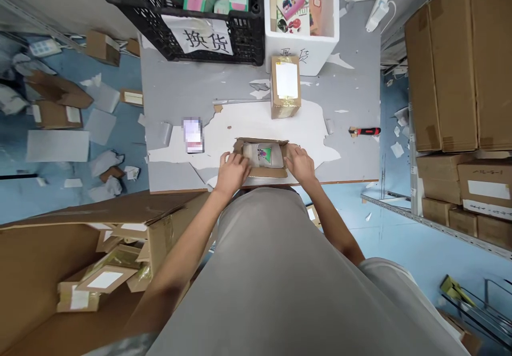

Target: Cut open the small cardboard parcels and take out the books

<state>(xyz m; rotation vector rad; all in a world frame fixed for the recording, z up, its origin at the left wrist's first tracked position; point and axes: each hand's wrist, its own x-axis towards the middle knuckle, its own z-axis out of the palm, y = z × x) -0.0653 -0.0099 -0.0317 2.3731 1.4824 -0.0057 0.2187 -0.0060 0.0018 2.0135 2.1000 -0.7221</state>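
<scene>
One small open box (pixel 268 173) lies between my left grip (pixel 233 170) and my right grip (pixel 300 163), at the near edge of the counter (pixel 172 86), just in front of my body. Its long axis runs left to right, roughly along that edge, and its open side points up at me; a strip of cardboard lines the near side, toward my shirt (pixel 272 270). My left fingers bend over its left end and my right fingers meet its right end, but I cannot tell whether either grip is pinching the cardboard or only resting against it, since my thumbs and the undersides of my fingers are mostly hidden. Inside I see pale, see-through packaging (pixel 250 152) with a small green and purplish patch near the middle; what it shows is too small for me to make out. The box's bottom and outer ends are out of my sight. Beyond it stands a taped box (pixel 285 81) with a white label, its writing unreadable. The phone (pixel 193 135) to the left has a pixelated screen, and the black crate (pixel 172 38) and white bin (pixel 328 33) are cut off at the top.
</scene>
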